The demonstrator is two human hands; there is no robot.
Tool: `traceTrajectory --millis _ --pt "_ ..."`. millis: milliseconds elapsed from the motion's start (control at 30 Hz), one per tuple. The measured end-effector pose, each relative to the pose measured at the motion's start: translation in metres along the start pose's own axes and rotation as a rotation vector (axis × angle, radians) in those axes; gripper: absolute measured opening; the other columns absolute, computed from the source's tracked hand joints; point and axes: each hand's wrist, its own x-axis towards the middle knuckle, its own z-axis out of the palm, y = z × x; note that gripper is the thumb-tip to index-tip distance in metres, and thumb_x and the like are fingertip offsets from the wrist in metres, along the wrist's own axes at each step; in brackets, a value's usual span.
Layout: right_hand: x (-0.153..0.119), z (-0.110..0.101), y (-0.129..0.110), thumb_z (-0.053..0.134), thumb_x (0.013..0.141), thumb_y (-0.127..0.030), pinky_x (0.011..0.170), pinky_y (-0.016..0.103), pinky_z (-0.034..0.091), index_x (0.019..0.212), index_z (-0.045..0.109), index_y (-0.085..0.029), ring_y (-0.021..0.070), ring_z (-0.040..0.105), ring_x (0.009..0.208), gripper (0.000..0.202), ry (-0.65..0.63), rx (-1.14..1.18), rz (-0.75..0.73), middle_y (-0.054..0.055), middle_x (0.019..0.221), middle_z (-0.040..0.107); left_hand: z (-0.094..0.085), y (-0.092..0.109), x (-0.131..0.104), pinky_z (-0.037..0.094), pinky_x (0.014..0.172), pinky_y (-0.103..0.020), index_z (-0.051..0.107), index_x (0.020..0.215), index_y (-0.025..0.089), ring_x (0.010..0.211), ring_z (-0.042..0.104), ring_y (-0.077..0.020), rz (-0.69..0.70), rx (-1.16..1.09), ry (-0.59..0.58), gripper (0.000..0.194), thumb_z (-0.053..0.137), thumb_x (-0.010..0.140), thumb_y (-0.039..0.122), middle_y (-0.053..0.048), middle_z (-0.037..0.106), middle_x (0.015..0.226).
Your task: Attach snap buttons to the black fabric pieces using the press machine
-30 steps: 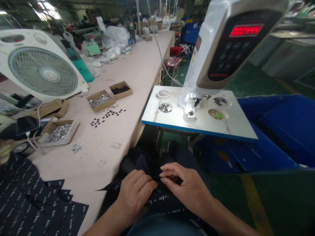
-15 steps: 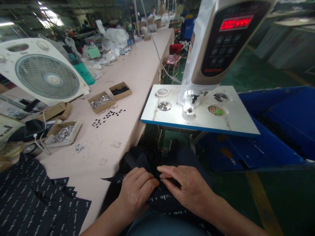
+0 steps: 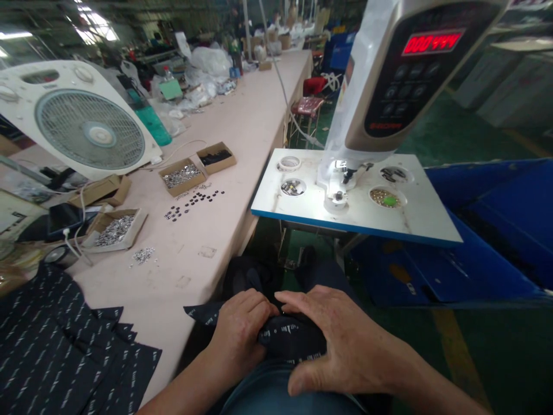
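Note:
A dark fabric piece (image 3: 291, 340) with white lettering lies across my lap, one corner poking out to the left. My left hand (image 3: 242, 325) is closed on this fabric, its fingers bent over the upper edge. Just right of it, my right hand (image 3: 345, 340) arches over the cloth with fingers stretched and thumb spread wide. Its fingertips are near the left fingers, at the top edge of the fabric. A tiny bright spot shows between the hands, too small to name.
Ahead stands a snap-press machine (image 3: 389, 98) with a red display, over a white worktop (image 3: 298, 216) with cups of small parts. On the left table are a box fan (image 3: 93, 135), boxes of metal snaps (image 3: 114, 230), loose dark snaps and stacked printed fabric (image 3: 64, 346). Blue bins (image 3: 496, 230) stand right.
My right thumb has swung away from the fingers, down toward me, opening that hand. More lettered fabric shows between the hands. The left hand keeps its grip; the view has shifted slightly.

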Motion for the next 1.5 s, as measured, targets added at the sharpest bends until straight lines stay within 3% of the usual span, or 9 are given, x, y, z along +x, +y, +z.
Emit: traceTrajectory --millis 67,267,467,633,900,1100,1233,1367,1500 --pt "0.002 0.006 0.000 0.085 0.065 -0.057 0.098 0.042 0.044 0.141 0.054 -0.022 0.0318 0.065 0.107 0.089 -0.020 -0.038 -0.012 0.009 0.123 0.071 0.002 -0.001 0.001 0.035 0.064 -0.029 0.061 0.086 0.017 0.073 0.054 -0.0171 -0.056 -0.017 -0.014 0.028 0.052 0.066 -0.001 -0.002 0.061 0.078" --pt "0.010 0.033 0.011 0.064 0.083 -0.011 0.098 0.041 0.045 0.137 0.055 -0.019 0.0261 0.064 0.108 0.055 0.053 -0.154 -0.023 0.010 0.122 0.070 0.004 0.001 0.010 0.036 0.063 -0.027 0.062 0.074 0.017 0.069 0.056 -0.0160 -0.333 -0.067 -0.104 0.012 0.058 0.072 0.006 -0.001 0.061 0.072" --pt "0.016 0.027 0.016 0.056 0.074 -0.004 0.086 0.034 0.049 0.130 0.060 -0.025 0.0231 0.067 0.096 0.061 0.048 0.079 0.157 0.003 0.110 0.075 -0.007 0.007 0.024 0.036 0.060 -0.024 0.068 0.076 0.017 0.069 0.057 -0.0142 -0.630 -0.302 -0.257 0.005 0.071 0.074 0.020 0.002 0.065 0.073" --pt "0.021 0.019 0.017 0.062 0.075 -0.009 0.067 0.024 0.047 0.120 0.063 -0.023 0.0159 0.068 0.075 0.047 -0.016 0.429 0.298 -0.002 0.085 0.075 -0.013 0.000 0.026 0.037 0.059 -0.022 0.069 0.081 0.013 0.064 0.051 -0.0113 -0.742 -0.618 -0.455 0.023 0.076 0.075 0.035 0.002 0.061 0.070" --pt "0.024 0.019 0.026 0.069 0.073 -0.016 0.054 0.019 0.038 0.117 0.062 -0.018 0.0100 0.054 0.060 0.045 -0.080 0.708 0.403 -0.005 0.074 0.066 -0.017 -0.003 0.027 0.033 0.061 -0.022 0.067 0.079 0.012 0.064 0.044 -0.0092 -0.809 -0.825 -0.502 0.024 0.078 0.072 0.032 0.003 0.054 0.068" --pt "0.026 0.017 0.035 0.075 0.071 -0.026 0.060 0.021 0.042 0.110 0.064 -0.018 0.0130 0.059 0.067 0.042 -0.085 0.781 0.423 -0.002 0.079 0.068 -0.006 -0.007 0.024 0.030 0.059 -0.021 0.066 0.077 0.012 0.061 0.043 -0.0083 -0.907 -0.925 -0.411 0.028 0.081 0.068 0.034 0.004 0.053 0.066" --pt "0.028 0.009 0.048 0.076 0.073 -0.045 0.068 0.027 0.048 0.104 0.066 -0.018 0.0196 0.063 0.080 0.042 -0.142 0.803 0.421 0.003 0.089 0.070 0.005 -0.009 0.028 0.034 0.057 -0.021 0.068 0.074 0.011 0.056 0.046 -0.0076 -0.967 -1.085 -0.357 0.030 0.086 0.058 0.031 0.003 0.057 0.064" --pt "0.038 0.005 0.067 0.068 0.080 -0.063 0.063 0.028 0.047 0.089 0.069 -0.018 0.0191 0.060 0.071 0.046 -0.149 0.740 0.468 0.003 0.079 0.067 0.016 -0.013 0.037 0.043 0.063 -0.022 0.075 0.078 0.011 0.059 0.055 -0.0089 -0.958 -1.327 -0.260 0.038 0.092 0.050 0.031 0.000 0.067 0.071" --pt "0.059 0.004 0.089 0.063 0.085 -0.062 0.063 0.030 0.047 0.079 0.070 -0.019 0.0199 0.059 0.068 0.044 -0.175 0.586 0.487 0.003 0.073 0.066 0.036 -0.025 0.037 0.047 0.068 -0.024 0.079 0.083 0.014 0.062 0.058 -0.0100 -0.962 -1.450 -0.214 0.049 0.096 0.042 0.034 0.000 0.070 0.077"
